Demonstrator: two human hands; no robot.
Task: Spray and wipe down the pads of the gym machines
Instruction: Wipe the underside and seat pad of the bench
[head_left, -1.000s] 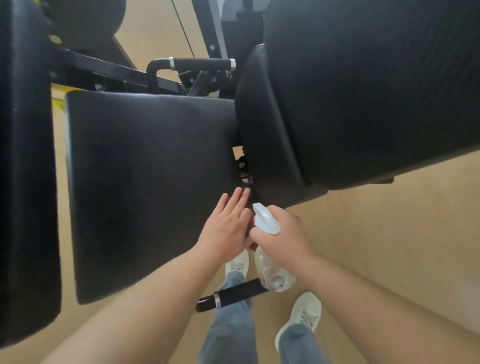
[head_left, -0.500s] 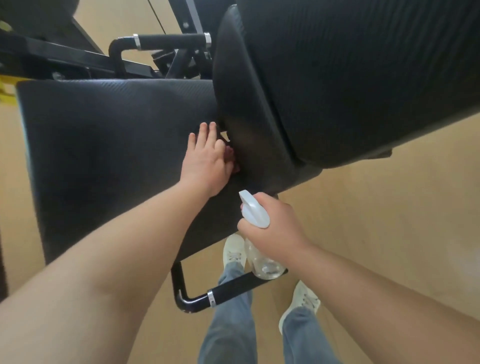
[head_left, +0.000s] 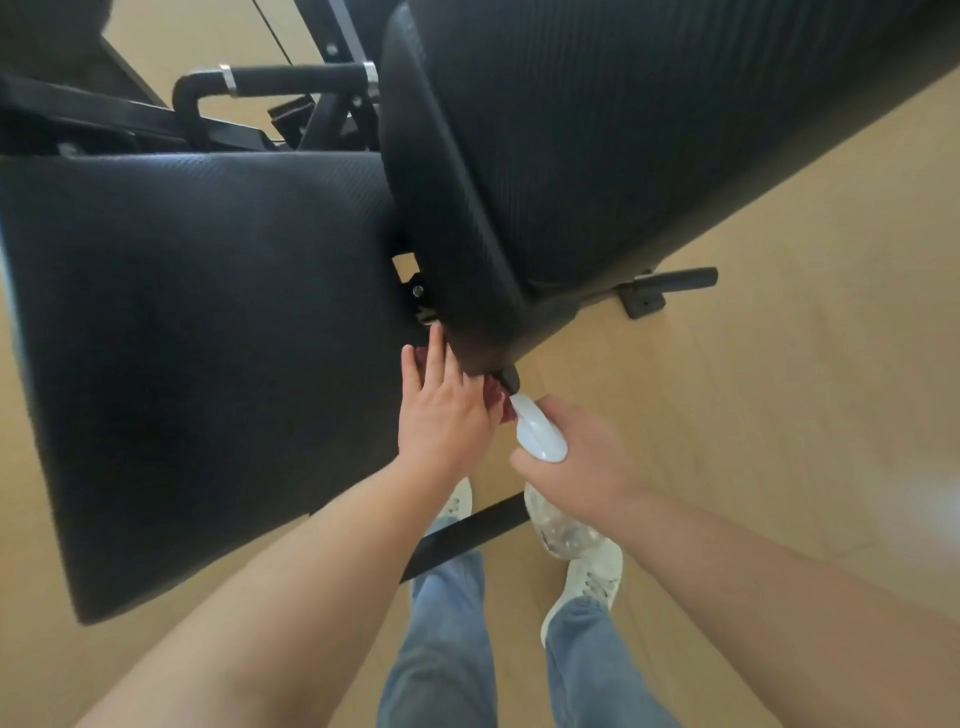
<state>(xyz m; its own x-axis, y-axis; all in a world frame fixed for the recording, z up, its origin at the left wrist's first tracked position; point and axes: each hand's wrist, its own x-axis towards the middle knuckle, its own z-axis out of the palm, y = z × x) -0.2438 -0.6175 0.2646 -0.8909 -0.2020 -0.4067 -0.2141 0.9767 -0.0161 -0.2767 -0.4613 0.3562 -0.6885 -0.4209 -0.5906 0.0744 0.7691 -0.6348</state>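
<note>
Evidently the cloth (head_left: 496, 400) is doing the work here. It is a dark red rag, almost wholly hidden under the left hand (head_left: 441, 415), which lies flat with its fingers straight and close together. The hand presses the rag onto the right edge of the flat pad (head_left: 208, 338), at the seam where the angled pad (head_left: 623, 130) rises beside it. Only two scraps of red show past the hand. Such a rag is likely limp and light, and it would bunch up if driven by fingertips alone, so a spread palm on top seems the right hold. The flat pad's cover looks like ribbed, slightly glossy vinyl over firm foam. It should give a little under pressure and turn slick where wet, so long strokes with steady weight ought to suit it better than dabbing.

Just off the flat pad's right edge, over the bare floor (head_left: 779, 364), the right hand (head_left: 587, 462) has its fingers curled round the neck of the spray bottle (head_left: 540, 436). The white head points at the pad, its nozzle nearly touching the cloth, and the clear body hangs below. Whether a finger rests on the trigger cannot be told. The bottle looks like thin plastic, light and easily squeezed, so it is best held high at the neck as it is now.
</note>
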